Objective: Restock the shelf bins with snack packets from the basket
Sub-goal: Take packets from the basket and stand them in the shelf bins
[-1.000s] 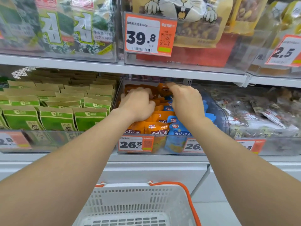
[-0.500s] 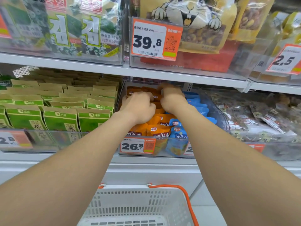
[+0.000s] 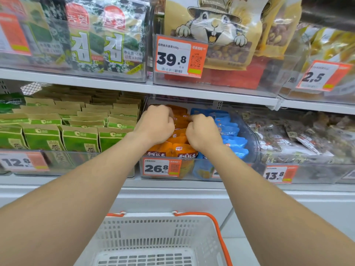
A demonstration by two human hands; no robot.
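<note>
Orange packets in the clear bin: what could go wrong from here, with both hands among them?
1. The right hand works right beside the blue packets; a sideways push might mix the two rows.
2. The front orange packets stand above the clear bin at its front wall, so pressure from the left hand could tip one out, perhaps missing the basket below.

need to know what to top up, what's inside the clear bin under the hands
Seen: orange packets on the left, blue packets on the right. The left hand and right hand cover the middle, so their grip is hidden.
</note>
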